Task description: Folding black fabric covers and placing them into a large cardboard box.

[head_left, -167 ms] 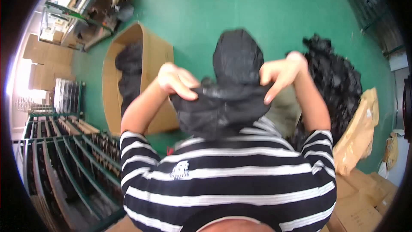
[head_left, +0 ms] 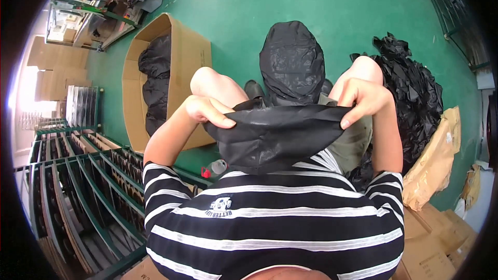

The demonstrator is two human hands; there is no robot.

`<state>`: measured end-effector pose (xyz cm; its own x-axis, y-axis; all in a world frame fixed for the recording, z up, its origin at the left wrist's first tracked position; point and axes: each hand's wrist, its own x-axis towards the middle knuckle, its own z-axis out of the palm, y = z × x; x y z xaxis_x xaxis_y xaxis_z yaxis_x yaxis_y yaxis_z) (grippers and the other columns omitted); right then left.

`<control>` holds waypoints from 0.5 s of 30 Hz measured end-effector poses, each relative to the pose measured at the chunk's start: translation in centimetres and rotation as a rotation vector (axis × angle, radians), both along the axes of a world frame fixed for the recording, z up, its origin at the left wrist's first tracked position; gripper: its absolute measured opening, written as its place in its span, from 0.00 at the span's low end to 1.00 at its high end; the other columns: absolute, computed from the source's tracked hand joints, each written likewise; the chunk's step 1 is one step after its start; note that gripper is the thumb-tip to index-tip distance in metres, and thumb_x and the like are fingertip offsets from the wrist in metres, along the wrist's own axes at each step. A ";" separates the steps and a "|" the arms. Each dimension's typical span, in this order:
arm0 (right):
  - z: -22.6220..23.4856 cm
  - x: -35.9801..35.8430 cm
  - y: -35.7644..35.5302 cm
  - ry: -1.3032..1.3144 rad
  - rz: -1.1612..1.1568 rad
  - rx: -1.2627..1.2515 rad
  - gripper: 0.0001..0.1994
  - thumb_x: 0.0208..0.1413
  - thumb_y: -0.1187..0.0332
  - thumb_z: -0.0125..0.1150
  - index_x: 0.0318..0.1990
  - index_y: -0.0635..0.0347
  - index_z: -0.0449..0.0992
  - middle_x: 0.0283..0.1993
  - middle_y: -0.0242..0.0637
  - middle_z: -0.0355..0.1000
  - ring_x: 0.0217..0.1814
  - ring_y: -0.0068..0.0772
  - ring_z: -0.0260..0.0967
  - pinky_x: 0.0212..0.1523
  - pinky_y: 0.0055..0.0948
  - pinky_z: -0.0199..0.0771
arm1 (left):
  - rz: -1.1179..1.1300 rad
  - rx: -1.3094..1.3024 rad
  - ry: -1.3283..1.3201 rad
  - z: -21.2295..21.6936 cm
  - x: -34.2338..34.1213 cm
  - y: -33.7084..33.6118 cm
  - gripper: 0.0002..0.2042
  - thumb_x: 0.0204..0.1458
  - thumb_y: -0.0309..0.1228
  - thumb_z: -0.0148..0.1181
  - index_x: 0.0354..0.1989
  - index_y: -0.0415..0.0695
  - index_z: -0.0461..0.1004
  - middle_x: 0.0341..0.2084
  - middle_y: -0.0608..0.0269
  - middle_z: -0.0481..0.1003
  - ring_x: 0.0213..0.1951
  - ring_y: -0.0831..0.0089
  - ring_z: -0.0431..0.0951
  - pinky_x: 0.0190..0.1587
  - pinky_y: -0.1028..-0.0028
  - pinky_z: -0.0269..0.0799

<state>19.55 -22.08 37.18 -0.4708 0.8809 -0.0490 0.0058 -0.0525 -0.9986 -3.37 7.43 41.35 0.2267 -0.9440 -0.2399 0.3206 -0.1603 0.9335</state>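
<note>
A black sheet-like cover (head_left: 275,132) is stretched across my lap, smooth and slightly shiny with creases. My left hand (head_left: 210,111) pinches its left end between thumb and fingers. Its right end is pinched by my right hand (head_left: 367,102), thumb on the near side. Just beyond the stretched edge, a rounded, wrinkled black piece (head_left: 292,62) of similar material lies between my knees. Whether the two are joined is hidden behind the upper edge.
To the left stands an open cardboard box (head_left: 190,62) with black bundles (head_left: 155,78) inside. A heap of black material (head_left: 410,93) lies at right, beside crumpled brown wrapping (head_left: 433,158). A clear bottle with a red cap (head_left: 218,167) stands near green racks (head_left: 98,192). Cartons (head_left: 428,249) fill the lower right.
My hands are farther apart, the right one having moved to the right. The cover between them is pulled wider and straighter. My knees and the bottle show more plainly.
</note>
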 end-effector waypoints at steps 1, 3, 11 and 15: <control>-0.5 0.2 -0.7 -0.014 -0.043 -0.027 0.10 0.47 0.71 0.69 0.30 0.72 0.79 0.16 0.26 0.67 0.20 0.12 0.56 0.19 0.22 0.56 | -0.001 -0.004 0.005 1.3 1.1 -0.8 0.23 0.58 0.25 0.37 0.61 0.23 0.54 0.65 0.45 0.52 0.69 0.58 0.45 0.69 0.63 0.36; -0.9 -0.8 -2.1 0.051 -0.132 -0.052 0.10 0.46 0.73 0.70 0.33 0.72 0.79 0.22 0.28 0.74 0.23 0.12 0.61 0.22 0.18 0.61 | -0.230 0.231 -0.054 1.9 2.0 -2.4 0.23 0.59 0.24 0.35 0.61 0.23 0.55 0.65 0.45 0.52 0.69 0.57 0.44 0.69 0.61 0.36; -4.1 -1.6 -5.3 0.009 -0.229 -0.017 0.20 0.41 0.73 0.72 0.45 0.69 0.77 0.42 0.35 0.77 0.46 0.25 0.71 0.53 0.29 0.68 | 0.408 0.064 0.459 -3.0 -2.6 -6.1 0.23 0.61 0.30 0.45 0.59 0.24 0.59 0.55 0.44 0.66 0.61 0.65 0.61 0.62 0.73 0.51; 3.6 -4.5 -3.0 -0.286 -0.871 0.408 0.25 0.36 0.69 0.76 0.45 0.65 0.76 0.44 0.40 0.74 0.51 0.33 0.70 0.57 0.33 0.64 | 0.037 0.683 0.021 -3.7 0.1 -3.8 0.20 0.59 0.28 0.47 0.58 0.32 0.62 0.52 0.61 0.70 0.48 0.81 0.71 0.53 0.83 0.62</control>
